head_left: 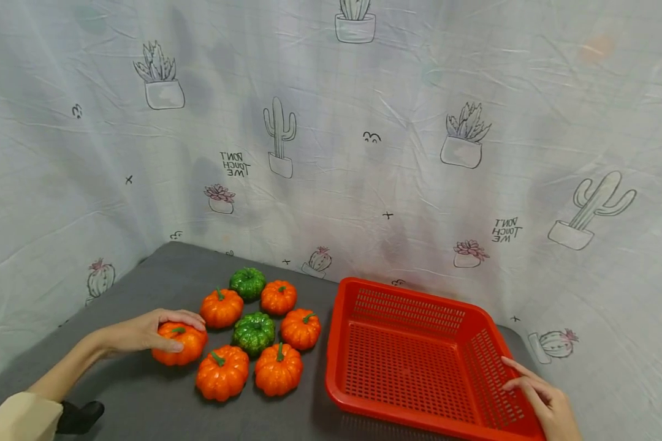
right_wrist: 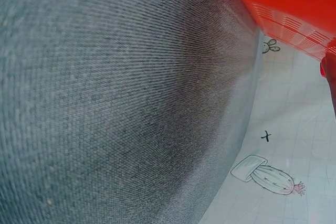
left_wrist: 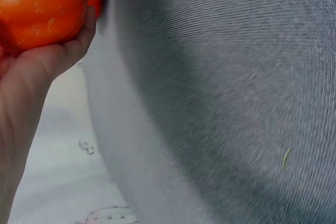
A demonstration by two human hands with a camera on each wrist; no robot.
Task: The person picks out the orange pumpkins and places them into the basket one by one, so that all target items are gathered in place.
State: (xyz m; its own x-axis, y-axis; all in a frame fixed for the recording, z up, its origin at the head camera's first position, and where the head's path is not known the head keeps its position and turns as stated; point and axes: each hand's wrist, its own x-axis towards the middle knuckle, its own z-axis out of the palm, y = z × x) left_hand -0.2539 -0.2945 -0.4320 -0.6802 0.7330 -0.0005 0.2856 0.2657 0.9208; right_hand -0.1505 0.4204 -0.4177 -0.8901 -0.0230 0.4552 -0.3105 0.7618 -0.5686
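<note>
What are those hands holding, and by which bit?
The left hand grips the leftmost orange pumpkin by its top and near side. The right hand holds the red perforated basket by its right rim.

orange pumpkins (head_left: 278, 370), green pumpkins (head_left: 254, 334), red basket (head_left: 405, 367), cactus-print white backdrop (head_left: 331, 86)

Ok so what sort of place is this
Probably a makeshift staging corner: wrinkled white cactus-print sheeting hangs behind a grey fabric-covered table, where a cluster of glossy orange and green pumpkins sits.
</note>
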